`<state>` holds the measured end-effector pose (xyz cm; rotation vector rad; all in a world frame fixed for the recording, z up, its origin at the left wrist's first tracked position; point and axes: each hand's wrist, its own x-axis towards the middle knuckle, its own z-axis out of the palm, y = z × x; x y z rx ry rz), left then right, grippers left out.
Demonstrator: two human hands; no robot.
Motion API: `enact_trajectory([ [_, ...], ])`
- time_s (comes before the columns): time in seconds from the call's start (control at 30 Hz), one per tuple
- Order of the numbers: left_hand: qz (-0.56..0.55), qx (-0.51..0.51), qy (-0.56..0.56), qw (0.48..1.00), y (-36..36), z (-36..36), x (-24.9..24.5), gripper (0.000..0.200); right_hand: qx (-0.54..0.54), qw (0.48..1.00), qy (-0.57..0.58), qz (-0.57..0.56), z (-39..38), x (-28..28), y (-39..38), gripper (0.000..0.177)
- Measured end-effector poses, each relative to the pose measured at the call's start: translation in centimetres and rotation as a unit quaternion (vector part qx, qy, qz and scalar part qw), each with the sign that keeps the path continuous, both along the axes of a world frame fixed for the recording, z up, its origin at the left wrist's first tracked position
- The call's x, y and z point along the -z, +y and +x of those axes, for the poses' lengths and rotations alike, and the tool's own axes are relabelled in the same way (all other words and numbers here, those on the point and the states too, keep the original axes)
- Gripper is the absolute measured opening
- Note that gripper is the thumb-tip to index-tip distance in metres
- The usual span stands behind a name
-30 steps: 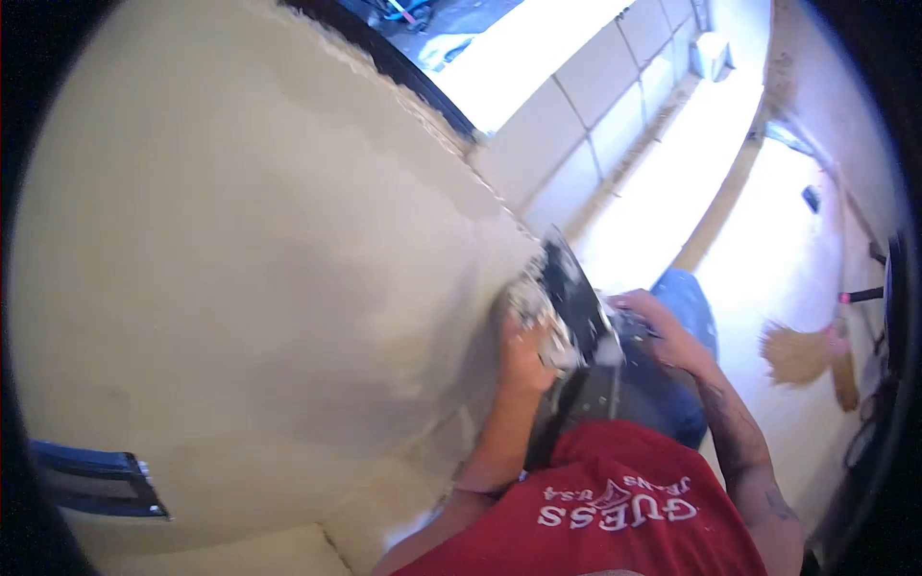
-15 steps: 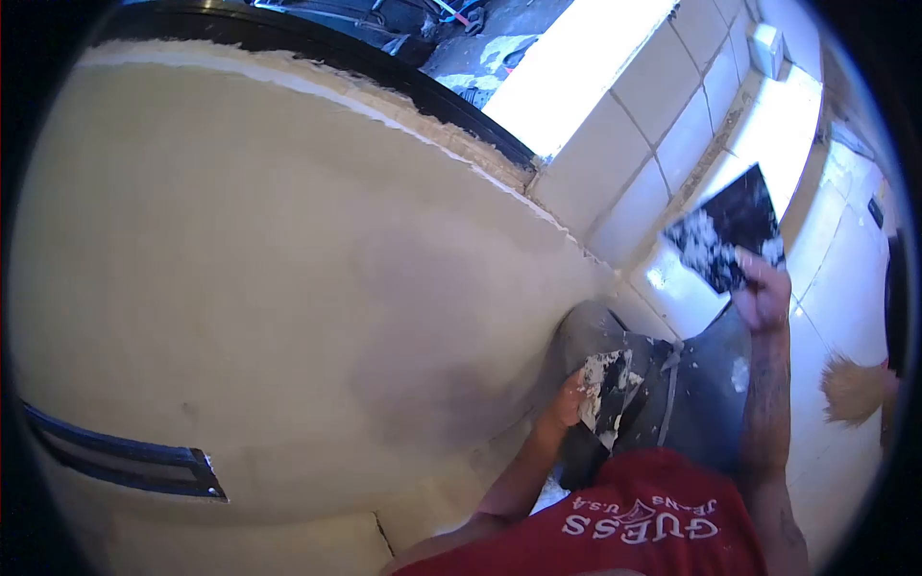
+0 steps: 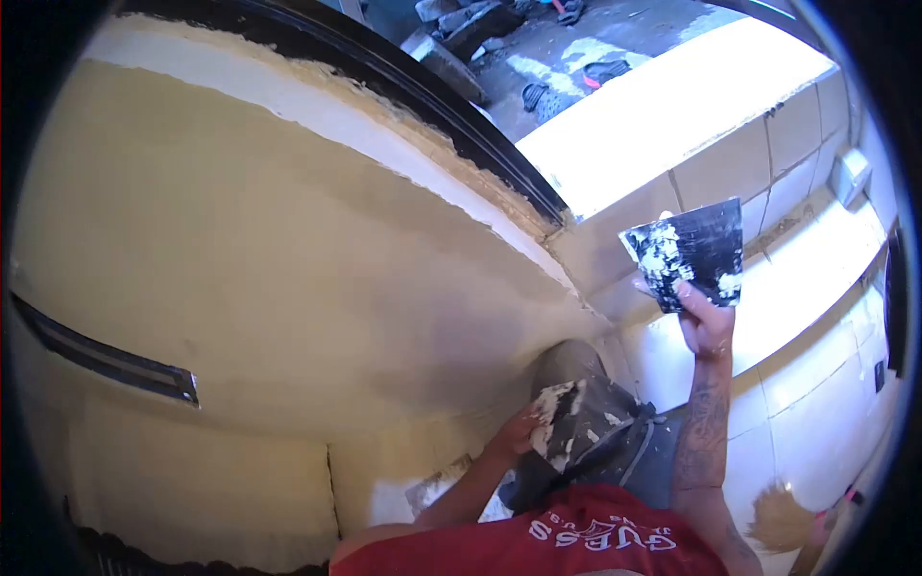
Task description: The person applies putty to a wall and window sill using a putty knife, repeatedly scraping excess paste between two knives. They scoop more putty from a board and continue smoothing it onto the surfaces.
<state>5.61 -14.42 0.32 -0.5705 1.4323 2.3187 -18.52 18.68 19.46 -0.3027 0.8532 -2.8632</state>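
Head view: dark spreader blade, roughly trapezoidal, smeared on one side with white paste; raised in the right hand before the tiled face, broad edge uppermost and slightly tilted, well apart from the beige wall. Right thumb flat across the lower part of the near face, other fingers spread behind, mostly hidden, with a tip just past the upper edge. Second plate, smaller to the eye, caked with the same white; held at the left side by the left hand, low over the lap, near the raised knee. Left fingers drawn in on that side; exact closure too small to make out. Handling, by judgement: light for the breadth, thin, stiff with perhaps a little spring toward the broad edge; hardly fragile, though corners probably prone to bending if dropped. Paste likely soft, wet and slippery underthumb. Best hold: narrow lower end, thumb on bare dark surface, fingers supporting the back, broad edge free. For the second plate: left side, clear of the thickest smears.
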Motion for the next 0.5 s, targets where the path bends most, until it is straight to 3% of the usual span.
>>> enact_trajectory([
  [0.07, -0.162, 0.120, 0.044, 0.978, 1.9, -2.0, 0.7, 0.038, -0.019, 0.998, 0.062, -0.003, -0.2, -0.3, -0.5, 0.051],
  [0.13, -0.256, 0.192, 0.074, 0.945, 2.7, -4.8, 1.9, 0.037, 0.012, 0.986, 0.116, 0.116, -0.6, -3.5, -0.8, 0.042],
  [0.2, -0.113, 0.166, 0.069, 0.977, 3.7, -6.3, 2.6, 0.039, 0.098, 0.926, 0.215, 0.293, -2.0, -5.1, -1.7, 0.045],
  [0.23, 0.061, 0.112, 0.053, 0.990, 4.5, -7.1, 1.2, 0.039, 0.144, 0.902, 0.245, 0.325, -2.8, -5.5, -2.7, 0.047],
  [0.27, 0.232, 0.057, 0.036, 0.970, 5.2, -7.6, 0.4, 0.039, 0.155, 0.883, 0.337, 0.289, -3.3, -7.9, -3.6, 0.047],
  [0.3, 0.167, 0.003, -0.056, 0.984, 5.4, -7.5, 1.1, 0.039, 0.197, 0.845, 0.411, 0.280, -3.7, -9.8, -4.4, 0.047],
  [0.33, 0.210, 0.022, -0.029, 0.977, 5.5, -7.4, 1.6, 0.039, 0.241, 0.801, 0.480, 0.264, -4.1, -11.7, -5.2, 0.047],
  [0.4, 0.289, 0.064, 0.033, 0.955, 5.6, -7.4, 0.3, 0.040, 0.272, 0.800, 0.481, 0.234, -4.1, -13.1, -7.1, 0.037],
  [0.47, 0.210, 0.050, 0.034, 0.976, 6.1, -7.2, -1.5, 0.040, 0.264, 0.834, 0.412, 0.255, -3.6, -13.4, -8.4, 0.016],
  [0.5, 0.187, 0.050, 0.038, 0.980, 5.8, -7.2, -1.2, 0.041, 0.255, 0.841, 0.413, 0.240, -3.6, -13.8, -8.9, 0.014],
])
